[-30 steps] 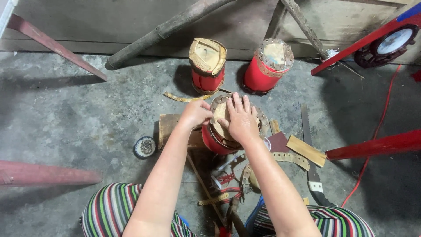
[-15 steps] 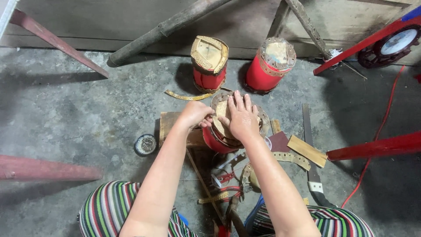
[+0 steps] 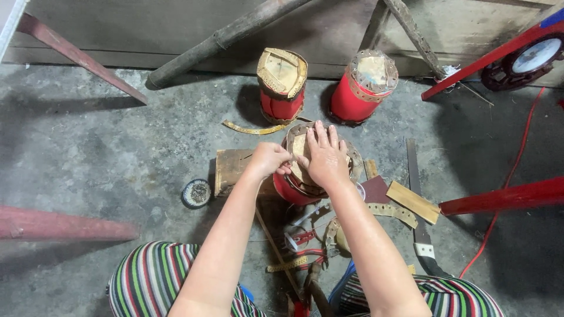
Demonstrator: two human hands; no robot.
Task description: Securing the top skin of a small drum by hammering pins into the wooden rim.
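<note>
Concrete floor [image 3: 88, 147] spreads around you; at frame centre your right hand [image 3: 326, 157] lies open, flat on the red drum [image 3: 296, 188], steadying it while your left hand [image 3: 269, 159] pinches its rim.

I am sitting on the concrete floor [image 3: 88, 147] with the small red drum with a hide top [image 3: 305, 176] standing just in front of my knees. My right hand [image 3: 326, 158] is lying flat on its top, and my left hand [image 3: 269, 159] is touching its left rim. Behind it, two more red drums are standing side by side: one [image 3: 282, 85] to the left, the other [image 3: 363, 88] to the right. A flat wooden block [image 3: 230, 170] is lying left of my drum, with a round tin [image 3: 196, 193] further left.
</note>
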